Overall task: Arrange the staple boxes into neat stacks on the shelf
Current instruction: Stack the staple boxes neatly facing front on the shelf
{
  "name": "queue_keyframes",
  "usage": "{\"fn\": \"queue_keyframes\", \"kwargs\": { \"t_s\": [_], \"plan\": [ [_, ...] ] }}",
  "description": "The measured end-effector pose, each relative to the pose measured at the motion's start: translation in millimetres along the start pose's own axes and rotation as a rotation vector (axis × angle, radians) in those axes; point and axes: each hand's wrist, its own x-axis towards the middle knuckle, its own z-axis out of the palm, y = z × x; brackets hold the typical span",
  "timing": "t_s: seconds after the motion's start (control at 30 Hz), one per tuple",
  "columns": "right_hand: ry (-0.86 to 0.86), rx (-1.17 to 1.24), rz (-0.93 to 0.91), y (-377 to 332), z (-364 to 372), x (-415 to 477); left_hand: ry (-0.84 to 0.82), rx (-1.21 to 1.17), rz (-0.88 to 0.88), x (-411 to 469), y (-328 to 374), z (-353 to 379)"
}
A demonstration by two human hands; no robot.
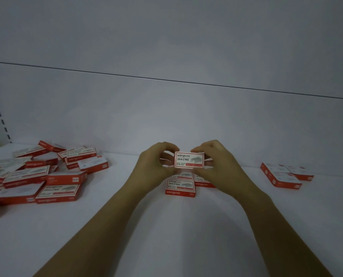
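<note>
**Staple box (pixel 189 160) held in both hands over the shelf**

Staple box sits label-up between the two hands at mid-shelf, near the back wall. The left hand (pixel 154 168) pinches its left end with curled fingers and thumb; the right hand (pixel 220 166) pinches the right end the same way. Directly beneath it, a low group of boxes (pixel 180 187) lies on the white shelf (pixel 166 226); whether the held box touches them is hard to tell. A loose heap (pixel 42 172) lies far left, and a neat cluster (pixel 284 174) far right.
</note>
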Motion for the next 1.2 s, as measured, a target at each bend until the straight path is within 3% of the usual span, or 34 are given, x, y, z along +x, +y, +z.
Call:
{"fn": "queue_keyframes", "kwargs": {
  "t_s": [0.23, 0.43, 1.1, 1.2],
  "plan": [
    [-0.326, -0.173, 0.159, 11.9, -32.3, -16.6, -0.288, 0.299, -0.119, -2.4, -2.2, -6.9],
    [-0.452, -0.126, 0.335, 23.2, -34.7, -20.0, -0.339, 0.393, -0.211, -8.7, -8.9, -6.0],
    [-0.419, -0.146, 0.330, 28.8, -23.1, -17.8, -0.288, 0.353, -0.193, -13.7, -5.1, -1.3],
    [-0.453, -0.238, 0.322, 20.2, -23.1, -16.0, -0.320, 0.401, -0.181, -12.7, 0.8, -1.2]
  ]
}}
